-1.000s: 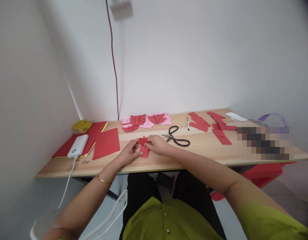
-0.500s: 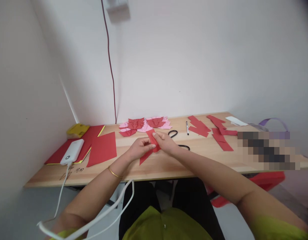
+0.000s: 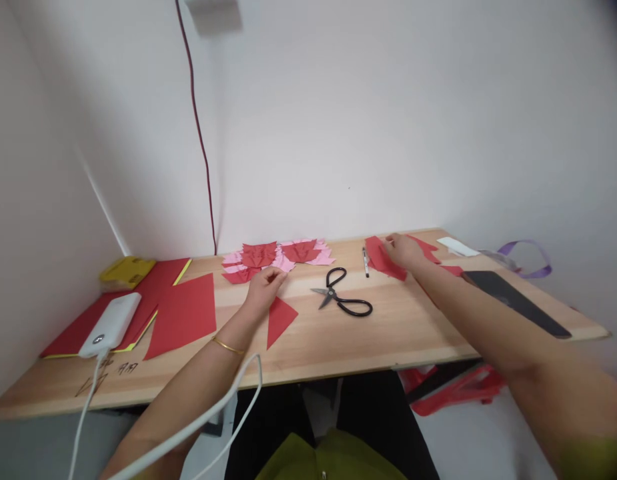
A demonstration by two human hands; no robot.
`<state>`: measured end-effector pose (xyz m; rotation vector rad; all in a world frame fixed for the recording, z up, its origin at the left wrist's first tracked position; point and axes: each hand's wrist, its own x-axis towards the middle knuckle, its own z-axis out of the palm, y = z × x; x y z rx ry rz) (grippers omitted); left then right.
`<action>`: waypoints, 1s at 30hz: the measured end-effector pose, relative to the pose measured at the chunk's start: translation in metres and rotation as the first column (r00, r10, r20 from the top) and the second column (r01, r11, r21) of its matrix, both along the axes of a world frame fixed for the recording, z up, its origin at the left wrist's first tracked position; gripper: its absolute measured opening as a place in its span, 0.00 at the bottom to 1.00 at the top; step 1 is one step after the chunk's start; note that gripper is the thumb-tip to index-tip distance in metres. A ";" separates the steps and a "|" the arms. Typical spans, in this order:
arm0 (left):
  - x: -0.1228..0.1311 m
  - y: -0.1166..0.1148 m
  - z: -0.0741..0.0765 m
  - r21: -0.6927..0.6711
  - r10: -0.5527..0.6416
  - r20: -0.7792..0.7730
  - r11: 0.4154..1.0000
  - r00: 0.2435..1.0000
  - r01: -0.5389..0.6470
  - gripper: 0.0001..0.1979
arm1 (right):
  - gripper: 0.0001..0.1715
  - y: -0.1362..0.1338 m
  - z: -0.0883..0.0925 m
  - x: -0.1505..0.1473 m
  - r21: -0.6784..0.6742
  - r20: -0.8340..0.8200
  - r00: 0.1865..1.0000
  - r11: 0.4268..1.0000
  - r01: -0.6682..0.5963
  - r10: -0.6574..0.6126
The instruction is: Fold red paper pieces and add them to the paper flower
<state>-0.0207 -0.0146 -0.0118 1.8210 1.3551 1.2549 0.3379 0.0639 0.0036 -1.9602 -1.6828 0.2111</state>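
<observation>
At the far right of the table my right hand (image 3: 404,251) reaches over loose red paper pieces (image 3: 381,257). Its fingers are closed at the edge of one red piece of paper. My left hand (image 3: 264,288) hovers near the middle with thumb and fingertips pinched together; whether anything is between them I cannot make out. Just below those fingers lies a red paper triangle (image 3: 281,322). Between my hands, black-handled scissors (image 3: 331,292) rest with blades apart.
Red and pink pleated paper shapes (image 3: 259,255) lie along the wall. At left are red sheets (image 3: 185,315), a yellow packet (image 3: 128,271) and a white power bank (image 3: 112,322) with a cable. A pen (image 3: 365,262) and a dark flat object (image 3: 515,301) lie on the right.
My hands have parted. The right has moved from the middle to the red pieces at far right; the folded red paper is gone from between my hands. The scissors are now uncovered.
</observation>
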 end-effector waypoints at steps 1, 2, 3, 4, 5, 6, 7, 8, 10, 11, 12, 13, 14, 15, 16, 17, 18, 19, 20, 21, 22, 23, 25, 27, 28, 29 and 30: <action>-0.002 0.002 -0.004 0.005 0.029 -0.009 1.000 1.000 -0.029 0.12 | 0.16 -0.003 0.001 0.001 0.007 0.031 1.000 1.000 0.003 -0.004; -0.004 0.003 -0.009 0.002 0.045 -0.017 0.999 0.999 -0.045 0.12 | 0.17 -0.008 0.002 -0.002 0.029 0.086 0.996 0.999 -0.028 0.025; -0.006 0.004 -0.013 -0.010 0.045 -0.032 0.999 0.998 -0.046 0.12 | 0.18 -0.015 0.003 -0.009 0.039 0.117 0.988 0.993 -0.110 0.105; -0.008 0.004 -0.016 -0.026 0.042 -0.036 0.999 0.998 -0.043 0.13 | 0.18 -0.023 0.004 -0.018 0.028 0.110 0.968 0.973 -0.230 0.226; -0.011 0.005 -0.018 -0.041 0.045 -0.021 0.998 0.999 -0.046 0.13 | 0.19 -0.033 0.005 -0.029 -0.011 0.072 0.913 0.916 -0.402 0.402; -0.013 0.005 -0.019 -0.052 0.049 -0.008 0.997 0.999 -0.049 0.13 | 0.21 -0.043 0.005 -0.042 -0.053 0.029 0.820 0.820 -0.570 0.571; -0.015 0.006 -0.020 -0.059 0.058 0.008 0.997 0.998 -0.057 0.13 | 0.26 -0.052 0.005 -0.054 -0.089 0.019 0.709 0.707 -0.701 0.705; -0.017 0.006 -0.019 -0.063 0.071 0.023 0.996 0.997 -0.070 0.13 | 0.31 -0.060 0.004 -0.066 -0.134 0.042 0.590 0.589 -0.797 0.807; -0.021 0.007 -0.018 -0.061 0.102 0.039 0.993 0.994 -0.100 0.13 | 0.39 -0.069 0.002 -0.085 -0.205 0.118 0.464 0.478 -0.854 0.878; -0.023 0.008 -0.017 -0.059 0.118 0.043 0.992 0.992 -0.116 0.13 | 0.39 -0.070 0.000 -0.092 -0.224 0.147 0.439 0.462 -0.858 0.886; -0.026 0.008 -0.016 -0.055 0.135 0.046 0.990 0.990 -0.133 0.13 | 0.39 -0.069 -0.002 -0.097 -0.236 0.179 0.428 0.461 -0.855 0.886; -0.028 0.008 -0.016 -0.050 0.153 0.048 0.987 0.987 -0.151 0.13 | 0.37 -0.068 -0.004 -0.100 -0.240 0.209 0.419 0.462 -0.854 0.884; -0.030 0.008 -0.015 -0.043 0.168 0.046 0.985 0.985 -0.166 0.13 | 0.35 -0.066 -0.005 -0.102 -0.235 0.234 0.409 0.459 -0.856 0.882; -0.031 0.009 -0.014 -0.035 0.184 0.043 0.983 0.982 -0.182 0.13 | 0.34 -0.064 -0.006 -0.103 -0.225 0.253 0.400 0.456 -0.861 0.881; -0.033 0.009 -0.014 -0.027 0.197 0.039 0.980 0.980 -0.196 0.13 | 0.32 -0.062 -0.007 -0.103 -0.211 0.266 0.399 0.456 -0.864 0.878; -0.034 0.009 -0.014 -0.021 0.205 0.030 0.979 0.978 -0.204 0.13 | 0.31 -0.061 -0.008 -0.103 -0.194 0.271 0.411 0.467 -0.863 0.871; -0.035 0.009 -0.014 -0.014 0.209 0.016 0.978 0.978 -0.209 0.13 | 0.29 -0.060 -0.010 -0.103 -0.179 0.271 0.431 0.485 -0.856 0.861; -0.036 0.009 -0.014 -0.011 0.210 0.000 0.978 0.978 -0.210 0.12 | 0.27 -0.060 -0.011 -0.102 -0.168 0.271 0.453 0.505 -0.847 0.849; -0.036 0.010 -0.014 -0.013 0.206 -0.017 0.979 0.979 -0.206 0.12 | 0.25 -0.059 -0.013 -0.101 -0.160 0.275 0.468 0.521 -0.839 0.839; -0.037 0.010 -0.015 -0.021 0.197 -0.032 0.980 0.980 -0.197 0.12 | 0.23 -0.059 -0.014 -0.101 -0.155 0.285 0.475 0.529 -0.835 0.833; -0.037 0.011 -0.016 -0.036 0.183 -0.045 0.982 0.982 -0.185 0.11 | 0.21 -0.060 -0.016 -0.101 -0.150 0.296 0.471 0.528 -0.836 0.831; -0.038 0.011 -0.018 -0.057 0.167 -0.057 0.984 0.984 -0.170 0.11 | 0.19 -0.060 -0.018 -0.102 -0.144 0.306 0.463 0.521 -0.841 0.832; -0.039 0.011 -0.020 -0.102 0.119 -0.085 0.987 0.989 -0.127 0.11 | 0.18 -0.062 -0.020 -0.104 -0.125 0.311 0.455 0.510 -0.851 0.835; -0.040 0.009 -0.020 -0.128 0.043 -0.123 0.990 0.991 -0.059 0.11 | 0.20 -0.065 -0.020 -0.107 -0.100 0.298 0.448 0.494 -0.864 0.843; -0.041 0.008 -0.019 -0.131 -0.003 -0.144 0.991 0.990 -0.016 0.11 | 0.21 -0.066 -0.019 -0.108 -0.084 0.297 0.447 0.489 -0.868 0.844; -0.042 0.006 -0.018 -0.130 -0.053 -0.166 0.991 0.985 0.031 0.11 | 0.21 -0.067 -0.018 -0.108 -0.065 0.302 0.454 0.493 -0.867 0.838; -0.043 0.005 -0.016 -0.127 -0.104 -0.189 0.989 0.976 0.081 0.12 | 0.21 -0.066 -0.015 -0.106 -0.044 0.312 0.472 0.509 -0.859 0.824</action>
